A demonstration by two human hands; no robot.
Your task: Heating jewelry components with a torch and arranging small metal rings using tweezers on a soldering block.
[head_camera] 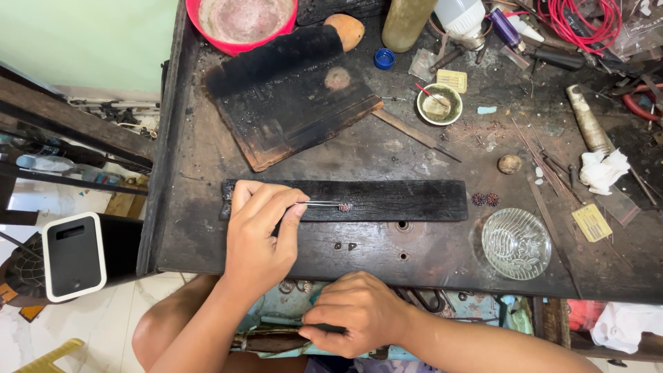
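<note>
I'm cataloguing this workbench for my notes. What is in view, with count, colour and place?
Charred wooden strip: one, black, bench centre.
Small round ornament: one, reddish, on the strip at the tweezers' tip.
Metal tweezers: one, silver, in the left hand.
Burnt board: one, black, behind the strip.
Plastic basin: one, red, top edge.
Cut-glass dish: one, clear, right front.
Small bowl: one, pale green, upper centre.
Bottle cap: one, blue, beside the bowl.
Left hand: pinching the tweezers.
Right hand: below the bench edge, gripping a dark tool.
</note>
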